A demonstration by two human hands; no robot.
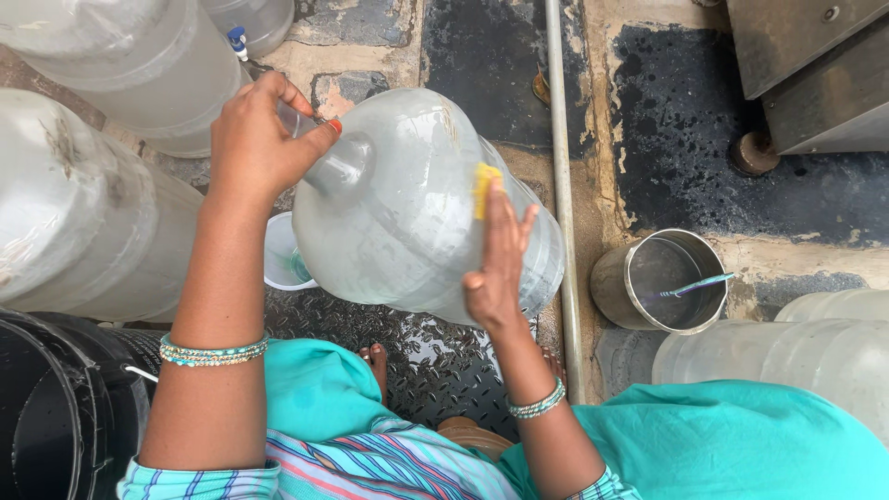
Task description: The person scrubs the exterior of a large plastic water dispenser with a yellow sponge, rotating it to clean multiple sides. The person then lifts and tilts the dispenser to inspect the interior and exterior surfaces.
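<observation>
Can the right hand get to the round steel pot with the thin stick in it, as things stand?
Probably yes. The right hand presses a yellow sponge on the large clear plastic water jug; the steel pot sits open just past a thin metal pipe, nothing covering it.

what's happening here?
A person is scrubbing a large clear water jug. The left hand grips its neck, tilting it over a checkered metal plate. The right hand presses a yellow sponge to its side. More jugs lie around, and a steel cup holds a brush.
</observation>
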